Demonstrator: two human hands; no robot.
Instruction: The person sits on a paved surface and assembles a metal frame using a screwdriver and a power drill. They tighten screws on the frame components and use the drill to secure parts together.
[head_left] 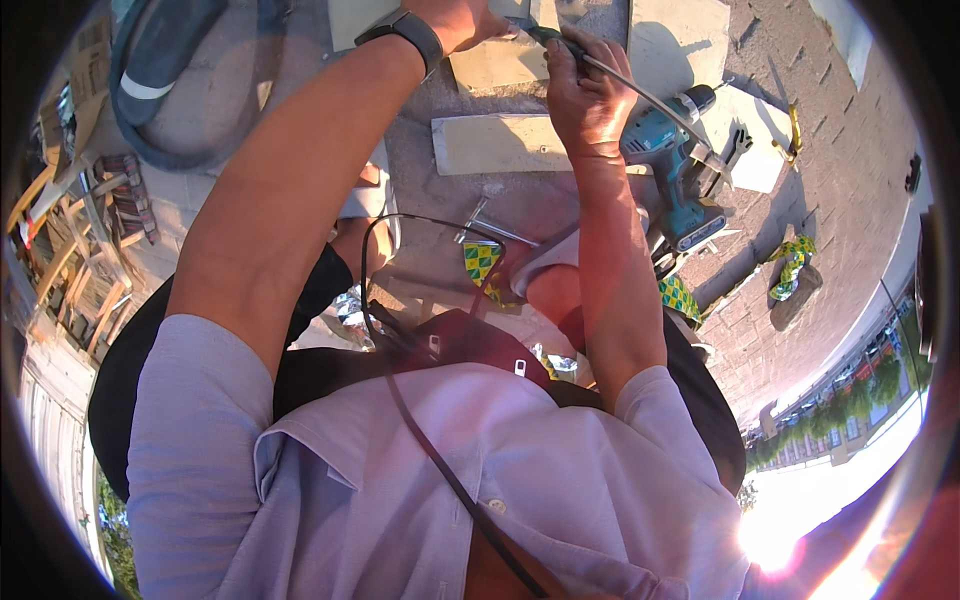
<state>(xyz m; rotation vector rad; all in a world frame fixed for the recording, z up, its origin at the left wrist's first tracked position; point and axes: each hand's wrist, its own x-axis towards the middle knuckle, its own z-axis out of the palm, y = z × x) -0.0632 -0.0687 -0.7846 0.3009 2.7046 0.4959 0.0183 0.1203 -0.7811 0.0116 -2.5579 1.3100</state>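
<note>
My right hand [590,100] is closed around the dark green grip [543,35] of a hammer-like tool, whose thin metal shaft [640,90] slants down to the right and ends in a crosswise metal head [715,165]. At the top edge, my left hand [455,20] is partly cut off by the picture; its fingertips are pinched together close to the end of that grip. What they hold, if anything, is too small to make out. Pale boards [500,65] lie beneath both hands, and another pale board [495,145] is nearer to me.
A teal cordless drill [655,135] lies right of my right wrist, beside dark pliers [738,147]. A metal T-shaped tool [490,222] rests between my feet. Black hose [165,60] is at far left, above scrap wood [85,255]. A stone [797,300] sits right.
</note>
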